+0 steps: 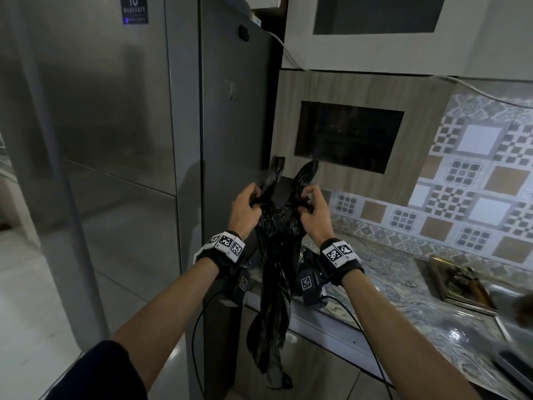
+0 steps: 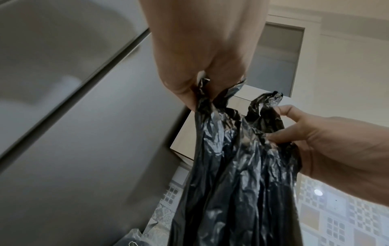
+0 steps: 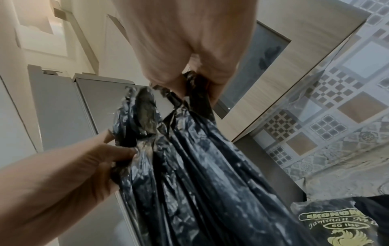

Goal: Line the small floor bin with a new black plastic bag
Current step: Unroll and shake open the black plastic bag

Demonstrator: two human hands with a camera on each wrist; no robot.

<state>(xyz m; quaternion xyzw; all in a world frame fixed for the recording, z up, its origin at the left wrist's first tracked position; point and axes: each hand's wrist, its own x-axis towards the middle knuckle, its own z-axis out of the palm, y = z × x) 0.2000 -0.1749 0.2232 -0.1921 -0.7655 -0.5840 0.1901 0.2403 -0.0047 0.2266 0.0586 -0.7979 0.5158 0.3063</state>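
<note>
- Head view: step in hand seems the opening of the new black bag [image 1: 274,255], not yet the lining. Held up in front of the chest, between the fridge [image 1: 115,140] and the counter [image 1: 389,284], hanging long, narrow and crumpled. Left hand [image 1: 245,206] and right hand [image 1: 313,209] raised close together, one at each handle. No floor bin visible in any view.
- Left wrist view: left grip narrow, fingers [image 2: 183,93] pinching one handle from above; right hand [image 2: 328,141] holding the other handle, thumb and fingers curled in the plastic.
- Right wrist view: same pinch on the right handle; pack of bags [image 3: 336,224] lying on the counter below.
- Next move probably: pulling the two layers apart to open the mouth, then lowering to the bin.
</note>
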